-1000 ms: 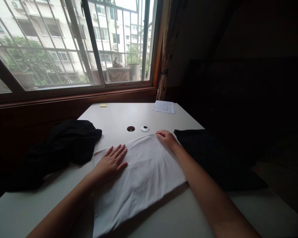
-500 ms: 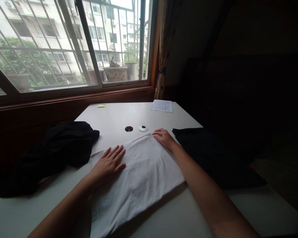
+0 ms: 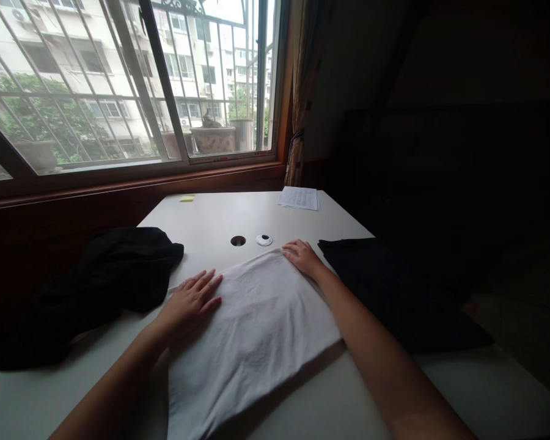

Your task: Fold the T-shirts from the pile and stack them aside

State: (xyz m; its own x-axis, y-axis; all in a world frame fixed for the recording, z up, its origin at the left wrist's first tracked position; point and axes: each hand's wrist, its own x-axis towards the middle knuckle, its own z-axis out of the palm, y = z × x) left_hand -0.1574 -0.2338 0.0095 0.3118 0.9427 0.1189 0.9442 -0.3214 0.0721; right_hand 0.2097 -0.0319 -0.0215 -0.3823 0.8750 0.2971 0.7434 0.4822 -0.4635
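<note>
A white folded cloth garment lies on the white table, with soft wrinkles across its lower half. My left hand rests flat on its upper left part, fingers stretched out. At the far right corner of the garment lies my right hand, its fingers extended over the edge and touching the cloth. Whether the right fingertips pinch any fabric does not show; they look laid on top.
Left of the garment is a crumpled black cloth. A dark folded cloth lies to the right. Farther back are a round hole, a round cap, papers and a yellow note. A barred window stands behind.
My left hand has slid a little to the left across the white garment. My right hand stays at the far right corner.
</note>
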